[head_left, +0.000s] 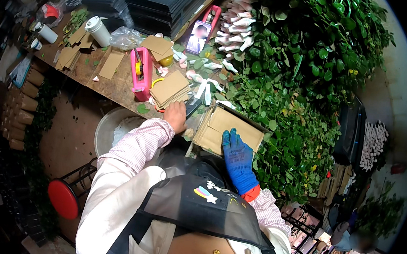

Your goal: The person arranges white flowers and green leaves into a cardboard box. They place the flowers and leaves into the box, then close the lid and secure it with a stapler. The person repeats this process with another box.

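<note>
Messy wooden table. Left hand at card stack near edge; can't tell if fingers hold any. Blue-gloved right hand: fingers straight, flat on cardboard in box. Bump might spill stack.

Centre: glove blue; cardboard tan. Left of centre: sleeve striped pink and white; tape dispenser pink. Lower left: stool seat red. Top: stacked sheets, apparently dark grey.
</note>
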`<state>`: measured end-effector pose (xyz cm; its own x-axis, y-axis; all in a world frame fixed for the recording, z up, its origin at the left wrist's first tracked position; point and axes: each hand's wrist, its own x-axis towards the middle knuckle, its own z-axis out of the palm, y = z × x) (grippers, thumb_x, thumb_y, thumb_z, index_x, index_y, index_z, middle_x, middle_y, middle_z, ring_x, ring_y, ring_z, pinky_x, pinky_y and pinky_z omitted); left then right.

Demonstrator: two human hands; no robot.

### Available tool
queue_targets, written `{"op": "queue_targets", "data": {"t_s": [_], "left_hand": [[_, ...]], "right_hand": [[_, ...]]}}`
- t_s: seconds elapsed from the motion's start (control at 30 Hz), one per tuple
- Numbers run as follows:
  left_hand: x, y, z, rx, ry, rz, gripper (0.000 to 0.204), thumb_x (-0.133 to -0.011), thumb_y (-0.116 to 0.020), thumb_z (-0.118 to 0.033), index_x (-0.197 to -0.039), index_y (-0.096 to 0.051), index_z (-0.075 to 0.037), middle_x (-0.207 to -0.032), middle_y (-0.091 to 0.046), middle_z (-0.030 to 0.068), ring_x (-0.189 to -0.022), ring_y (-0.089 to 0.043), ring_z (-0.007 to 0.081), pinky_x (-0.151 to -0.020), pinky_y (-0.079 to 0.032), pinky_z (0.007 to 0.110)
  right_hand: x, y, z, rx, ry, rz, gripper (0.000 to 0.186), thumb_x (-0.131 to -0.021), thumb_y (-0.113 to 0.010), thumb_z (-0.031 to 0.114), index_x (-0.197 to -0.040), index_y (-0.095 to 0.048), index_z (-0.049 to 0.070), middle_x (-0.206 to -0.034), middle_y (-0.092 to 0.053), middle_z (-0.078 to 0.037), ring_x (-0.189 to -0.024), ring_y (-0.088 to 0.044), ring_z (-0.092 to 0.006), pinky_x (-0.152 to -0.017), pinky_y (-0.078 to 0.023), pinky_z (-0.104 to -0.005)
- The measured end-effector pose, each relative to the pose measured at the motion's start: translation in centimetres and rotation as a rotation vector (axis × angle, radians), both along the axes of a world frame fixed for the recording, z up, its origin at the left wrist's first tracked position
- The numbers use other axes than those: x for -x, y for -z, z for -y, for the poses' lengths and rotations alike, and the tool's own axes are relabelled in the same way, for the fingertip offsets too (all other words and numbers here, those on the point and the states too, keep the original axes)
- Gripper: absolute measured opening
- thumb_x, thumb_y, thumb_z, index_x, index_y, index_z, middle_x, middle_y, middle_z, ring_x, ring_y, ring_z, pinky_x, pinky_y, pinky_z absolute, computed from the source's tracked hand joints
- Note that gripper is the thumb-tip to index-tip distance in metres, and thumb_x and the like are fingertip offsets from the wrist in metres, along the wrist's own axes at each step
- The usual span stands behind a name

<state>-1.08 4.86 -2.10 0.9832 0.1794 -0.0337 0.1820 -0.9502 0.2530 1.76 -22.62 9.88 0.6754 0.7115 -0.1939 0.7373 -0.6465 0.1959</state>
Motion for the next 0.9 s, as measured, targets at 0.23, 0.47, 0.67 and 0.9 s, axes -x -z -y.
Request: {"op": "queue_targets", "data": {"t_s": [0.23, 0.47, 0.67, 0.9], "left_hand": [[2.5, -0.2, 0.0, 1.029, -0.194, -0.213, 0.063, -0.082, -0.074, -0.013, -0.139, -0.052, 0.001, -0.12, -0.066, 0.0271, -0.117, -0.064, 0.0404, -0.104, -0.048, 0.043], [3.5, -9.3, -1.2, 0.887, 0.074, -0.394, 0.065, -0.083, -0.067, -0.001, -0.144, -0.044, -0.009, -0.118, -0.068, 0.0242, -0.114, -0.067, 0.0394, -0.098, -0.051, 0.044], [2.7, -9.9, -0.4, 0.43, 0.117, -0.412, 0.043, -0.082, -0.07, -0.009, -0.124, -0.058, -0.009, -0.096, -0.073, 0.0204, -0.095, -0.07, 0.0458, -0.085, -0.053, 0.055], [5.7, -6.4, -2.9, 0.628, 0.185, -0.071, 0.04, -0.08, -0.07, -0.009, -0.118, -0.057, -0.008, -0.116, -0.069, 0.0188, -0.115, -0.064, 0.0412, -0.095, -0.05, 0.053]], "right_hand": [[-0.1, 0.1, -0.3, 0.04, 0.0, -0.035, 0.058, -0.095, -0.056, 0.011, -0.152, -0.046, 0.007, -0.156, -0.05, -0.021, -0.125, -0.065, -0.029, -0.087, -0.058, -0.0389], [-0.2, 0.1, -0.1, 0.046, -0.021, -0.018, 0.055, -0.097, -0.055, 0.014, -0.151, -0.049, 0.006, -0.156, -0.051, -0.021, -0.126, -0.064, -0.0292, -0.087, -0.057, -0.0383], [-0.4, 0.2, -0.1, 0.037, -0.025, -0.013, 0.054, -0.096, -0.055, 0.014, -0.15, -0.05, 0.006, -0.156, -0.051, -0.022, -0.125, -0.065, -0.0292, -0.087, -0.057, -0.0383], [-0.4, 0.0, -0.3, 0.042, -0.037, -0.024, 0.056, -0.096, -0.055, 0.012, -0.151, -0.048, 0.005, -0.156, -0.051, -0.022, -0.126, -0.064, -0.0295, -0.089, -0.057, -0.0397]]}}
